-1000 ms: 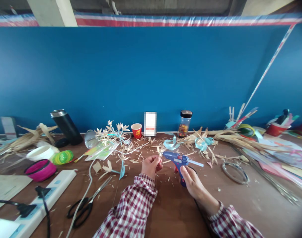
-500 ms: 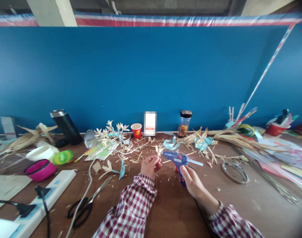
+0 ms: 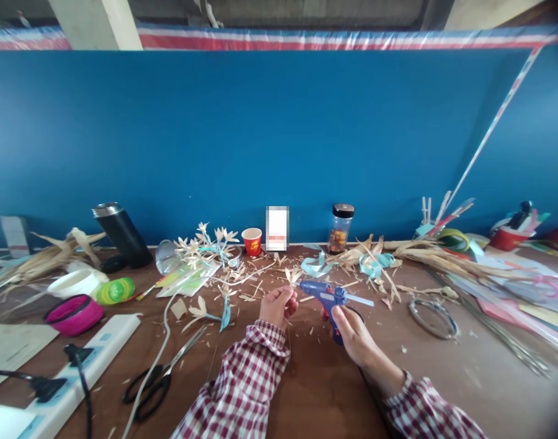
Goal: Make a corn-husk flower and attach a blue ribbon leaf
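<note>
My left hand (image 3: 277, 306) pinches a small pale husk flower (image 3: 289, 278) between thumb and fingers, petals upward. Wrapped round the handle of a blue glue gun (image 3: 322, 292) is my right hand (image 3: 352, 334); a clear glue stick (image 3: 360, 300) juts from the gun's rear. The nozzle points left at the flower, very close to it; whether they touch I cannot tell. To the left on the table lies a loose husk flower (image 3: 199, 310) with a blue stem. Behind it, a bunch of finished-looking husk flowers (image 3: 205, 244) stands near a red paper cup (image 3: 252, 242).
Black-handled scissors (image 3: 162, 378) and a white power strip (image 3: 84, 378) lie at the left front. A black flask (image 3: 123, 235) leans at the back left. A lidded jar (image 3: 341, 228), dry husks (image 3: 425, 253) and a wire coil (image 3: 433, 318) lie to the right. Scraps litter the table.
Almost nothing differs. The glue gun and my right hand have shifted very slightly left, along with the flower in my left hand.
</note>
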`<move>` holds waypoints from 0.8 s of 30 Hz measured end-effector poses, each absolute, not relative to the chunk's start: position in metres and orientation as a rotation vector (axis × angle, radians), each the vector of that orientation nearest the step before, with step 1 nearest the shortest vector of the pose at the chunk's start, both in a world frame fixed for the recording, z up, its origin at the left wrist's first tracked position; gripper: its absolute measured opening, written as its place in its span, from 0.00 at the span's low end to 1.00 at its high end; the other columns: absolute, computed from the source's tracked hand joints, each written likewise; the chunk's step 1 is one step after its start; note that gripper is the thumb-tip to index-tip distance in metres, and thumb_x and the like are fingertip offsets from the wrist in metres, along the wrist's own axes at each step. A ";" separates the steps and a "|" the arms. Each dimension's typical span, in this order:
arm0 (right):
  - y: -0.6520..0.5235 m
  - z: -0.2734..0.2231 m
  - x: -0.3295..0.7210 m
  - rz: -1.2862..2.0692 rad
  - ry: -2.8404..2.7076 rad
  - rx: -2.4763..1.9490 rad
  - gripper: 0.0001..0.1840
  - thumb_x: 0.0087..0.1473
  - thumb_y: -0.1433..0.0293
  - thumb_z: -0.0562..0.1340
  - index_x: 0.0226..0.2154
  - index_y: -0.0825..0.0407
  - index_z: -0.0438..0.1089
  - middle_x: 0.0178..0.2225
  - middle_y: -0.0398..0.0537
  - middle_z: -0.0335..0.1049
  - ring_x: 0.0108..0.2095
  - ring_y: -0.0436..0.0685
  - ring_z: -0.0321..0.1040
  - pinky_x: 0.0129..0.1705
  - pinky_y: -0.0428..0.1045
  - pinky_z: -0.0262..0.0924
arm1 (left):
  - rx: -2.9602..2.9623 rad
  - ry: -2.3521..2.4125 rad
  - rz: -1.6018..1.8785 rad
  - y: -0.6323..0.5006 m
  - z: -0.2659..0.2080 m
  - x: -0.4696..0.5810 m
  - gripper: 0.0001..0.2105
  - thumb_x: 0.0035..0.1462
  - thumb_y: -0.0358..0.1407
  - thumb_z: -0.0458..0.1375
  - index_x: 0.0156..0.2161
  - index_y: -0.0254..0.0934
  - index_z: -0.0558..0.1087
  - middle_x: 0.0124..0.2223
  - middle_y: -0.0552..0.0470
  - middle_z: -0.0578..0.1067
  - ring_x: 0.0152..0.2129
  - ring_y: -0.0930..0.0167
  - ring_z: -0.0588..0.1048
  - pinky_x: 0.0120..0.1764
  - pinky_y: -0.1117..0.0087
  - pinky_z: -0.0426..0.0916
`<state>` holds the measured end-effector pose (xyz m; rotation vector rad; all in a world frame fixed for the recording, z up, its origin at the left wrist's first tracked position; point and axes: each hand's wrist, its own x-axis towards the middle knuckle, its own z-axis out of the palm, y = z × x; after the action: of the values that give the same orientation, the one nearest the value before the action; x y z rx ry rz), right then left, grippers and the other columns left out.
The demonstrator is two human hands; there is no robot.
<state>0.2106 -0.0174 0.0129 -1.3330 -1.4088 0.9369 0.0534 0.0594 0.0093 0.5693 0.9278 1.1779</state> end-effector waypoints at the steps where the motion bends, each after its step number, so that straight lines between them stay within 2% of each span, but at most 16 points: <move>1: -0.018 0.013 0.211 0.941 -1.414 -1.335 0.22 0.56 0.53 0.49 0.29 0.54 0.65 0.24 0.43 0.61 0.22 0.49 0.57 0.23 0.44 0.55 | 0.571 0.918 1.175 0.060 0.009 0.053 0.06 0.52 0.28 0.57 0.25 0.31 0.70 0.23 0.53 0.69 0.15 0.83 0.66 0.19 0.83 0.66; 24: -0.017 0.013 0.213 0.859 -1.426 -1.364 0.22 0.56 0.54 0.48 0.29 0.54 0.67 0.21 0.43 0.61 0.22 0.49 0.57 0.24 0.43 0.54 | 0.478 0.879 1.138 0.057 0.016 0.054 0.06 0.53 0.27 0.55 0.26 0.30 0.70 0.23 0.54 0.70 0.14 0.83 0.67 0.20 0.84 0.67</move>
<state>0.2130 -0.0168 0.0127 -1.3639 -1.4263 0.8592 0.0536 0.0568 0.0158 0.4781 0.8789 1.1385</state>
